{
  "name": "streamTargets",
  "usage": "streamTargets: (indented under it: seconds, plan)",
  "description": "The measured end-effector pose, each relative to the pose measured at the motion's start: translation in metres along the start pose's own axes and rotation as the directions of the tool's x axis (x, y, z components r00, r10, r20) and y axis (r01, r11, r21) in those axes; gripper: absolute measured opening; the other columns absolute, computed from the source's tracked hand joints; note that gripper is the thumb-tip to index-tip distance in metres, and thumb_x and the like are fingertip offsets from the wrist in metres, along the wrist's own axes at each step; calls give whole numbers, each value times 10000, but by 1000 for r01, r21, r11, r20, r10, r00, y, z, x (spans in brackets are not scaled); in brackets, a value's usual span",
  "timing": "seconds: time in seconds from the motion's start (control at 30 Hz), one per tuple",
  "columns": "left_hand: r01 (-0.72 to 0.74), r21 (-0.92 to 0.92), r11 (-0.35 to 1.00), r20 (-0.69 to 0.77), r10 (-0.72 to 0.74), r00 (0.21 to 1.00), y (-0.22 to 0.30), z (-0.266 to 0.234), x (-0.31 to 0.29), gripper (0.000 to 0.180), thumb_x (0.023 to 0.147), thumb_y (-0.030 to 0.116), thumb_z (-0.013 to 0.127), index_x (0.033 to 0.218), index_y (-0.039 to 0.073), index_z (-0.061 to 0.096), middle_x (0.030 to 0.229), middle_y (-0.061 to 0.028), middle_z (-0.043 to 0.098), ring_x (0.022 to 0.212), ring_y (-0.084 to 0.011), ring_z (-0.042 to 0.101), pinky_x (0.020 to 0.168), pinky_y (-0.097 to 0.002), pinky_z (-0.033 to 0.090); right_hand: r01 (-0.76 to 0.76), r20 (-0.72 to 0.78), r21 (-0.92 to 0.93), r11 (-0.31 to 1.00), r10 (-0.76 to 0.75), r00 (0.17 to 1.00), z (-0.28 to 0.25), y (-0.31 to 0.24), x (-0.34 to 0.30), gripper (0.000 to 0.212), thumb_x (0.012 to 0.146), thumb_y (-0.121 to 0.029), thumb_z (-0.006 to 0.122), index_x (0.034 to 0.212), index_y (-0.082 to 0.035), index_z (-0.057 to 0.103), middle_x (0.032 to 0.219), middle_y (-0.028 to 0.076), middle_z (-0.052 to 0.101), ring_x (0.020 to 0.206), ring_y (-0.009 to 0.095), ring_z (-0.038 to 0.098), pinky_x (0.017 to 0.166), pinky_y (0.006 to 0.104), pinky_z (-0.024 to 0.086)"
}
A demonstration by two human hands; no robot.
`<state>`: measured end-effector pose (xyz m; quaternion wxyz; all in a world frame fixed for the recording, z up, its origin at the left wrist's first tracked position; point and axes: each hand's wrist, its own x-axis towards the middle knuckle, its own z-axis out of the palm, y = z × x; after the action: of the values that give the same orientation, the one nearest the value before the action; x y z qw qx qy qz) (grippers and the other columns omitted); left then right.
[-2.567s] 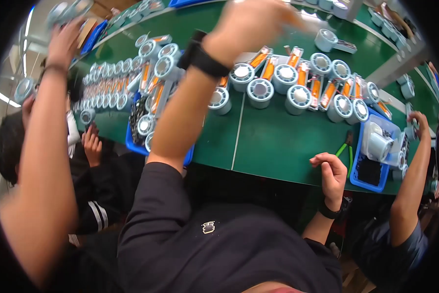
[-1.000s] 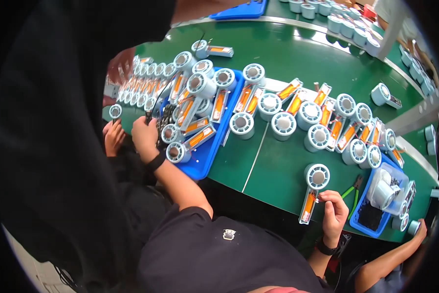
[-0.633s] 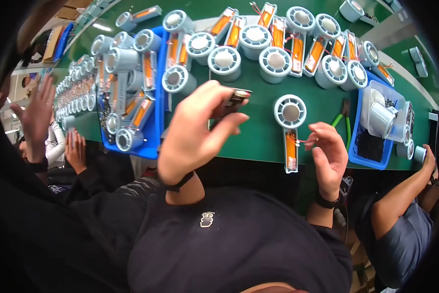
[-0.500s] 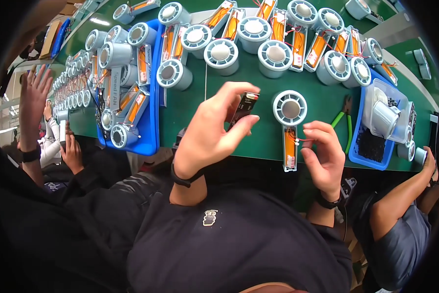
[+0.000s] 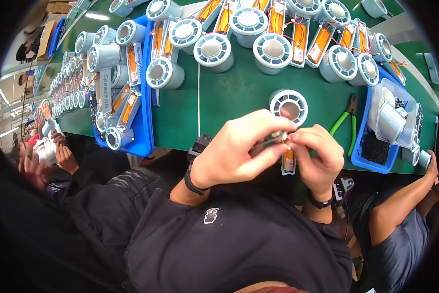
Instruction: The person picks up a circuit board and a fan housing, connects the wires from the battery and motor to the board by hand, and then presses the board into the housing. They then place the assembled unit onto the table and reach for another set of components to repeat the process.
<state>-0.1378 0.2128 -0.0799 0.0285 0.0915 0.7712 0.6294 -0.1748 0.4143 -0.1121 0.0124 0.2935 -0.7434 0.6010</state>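
Note:
My left hand [image 5: 239, 154] and my right hand [image 5: 317, 156] meet over the near edge of the green table [image 5: 229, 97]. Together they pinch a small metallic part [image 5: 273, 138] between their fingertips. Just beyond them lies a pale blue round fan unit [image 5: 289, 106] with an orange battery pack [image 5: 288, 162] attached; the pack is partly hidden under my right hand. A black band circles each wrist.
Rows of similar fan units [image 5: 273, 49] line the far side. A blue tray [image 5: 136, 97] at left holds several more. Green-handled pliers [image 5: 345, 122] lie to the right, next to a blue bin [image 5: 376, 141] of parts. Other people sit at both sides.
My left hand came back from reaching far over the table and the left tray, carrying a small part, and now joins my right hand over the single fan unit at the near edge.

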Motion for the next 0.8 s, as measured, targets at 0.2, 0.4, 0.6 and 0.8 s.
streamTargets:
  seconds: [0.2, 0.4, 0.6, 0.8]
  plan:
    - [-100, 83, 991, 49, 96, 994, -3, 3, 6, 328, 875, -56, 681, 1197, 1, 673, 998, -110, 687, 787, -152, 641, 676, -293, 508, 53, -73, -39, 998, -55, 996, 10, -2, 1, 240, 738, 141, 758, 941, 22, 708, 829, 123, 727, 684, 221, 655, 590, 287, 489]
    - [-40, 48, 998, 32, 38, 999, -4, 0, 8, 346, 857, -66, 672, 1198, -8, 670, 1012, -131, 691, 766, -189, 646, 663, -292, 505, -29, -16, -56, 998, 28, 999, 13, -6, 0, 255, 747, 125, 768, 975, 28, 705, 855, 128, 718, 666, 217, 645, 558, 282, 476]
    - [-98, 9, 995, 77, 97, 992, -4, -5, 13, 362, 876, -48, 618, 1236, -43, 658, 1049, -162, 696, 836, -233, 654, 748, -319, 521, 32, -109, -40, 999, -37, 993, 12, 3, -2, 249, 783, 77, 784, 1002, 19, 683, 827, 136, 689, 633, 214, 629, 550, 284, 474]
    - [-27, 28, 999, 117, 24, 993, 1, -8, 16, 354, 910, -32, 609, 1260, -49, 657, 1056, -179, 690, 840, -247, 642, 778, -341, 524, 86, -124, -39, 996, -90, 988, 13, 8, 4, 188, 819, 43, 772, 972, 11, 667, 801, 128, 679, 623, 230, 630, 548, 314, 485]
